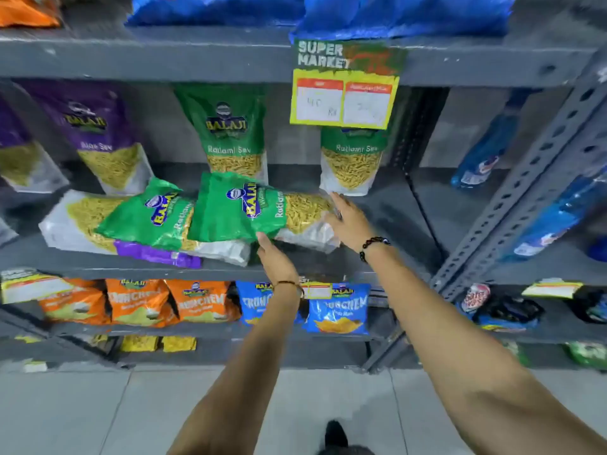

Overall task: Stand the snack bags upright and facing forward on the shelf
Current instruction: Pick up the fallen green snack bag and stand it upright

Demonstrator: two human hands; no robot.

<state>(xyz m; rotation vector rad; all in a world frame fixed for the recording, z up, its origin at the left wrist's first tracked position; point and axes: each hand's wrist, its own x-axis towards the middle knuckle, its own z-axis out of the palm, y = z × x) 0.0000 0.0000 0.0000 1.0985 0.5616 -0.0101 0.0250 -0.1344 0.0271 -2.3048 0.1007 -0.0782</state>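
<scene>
A: Green Ratlami Sev bag [243, 208] lies flat on the shelf [387, 224], at 12 o'clock from the left hand [276, 257].

B: Crinkly film, light, loose filling; likely slippery. Left grip touches its lower edge, open; right hand [348, 221] spread at its clear end. Pinch both ends.

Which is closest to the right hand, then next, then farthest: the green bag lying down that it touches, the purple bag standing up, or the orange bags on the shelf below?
From the right hand:
1. Lying green bag, touching it, just left.
2. Standing purple bag, far left, at the back.
3. Orange bags, lower shelf, left.
</scene>
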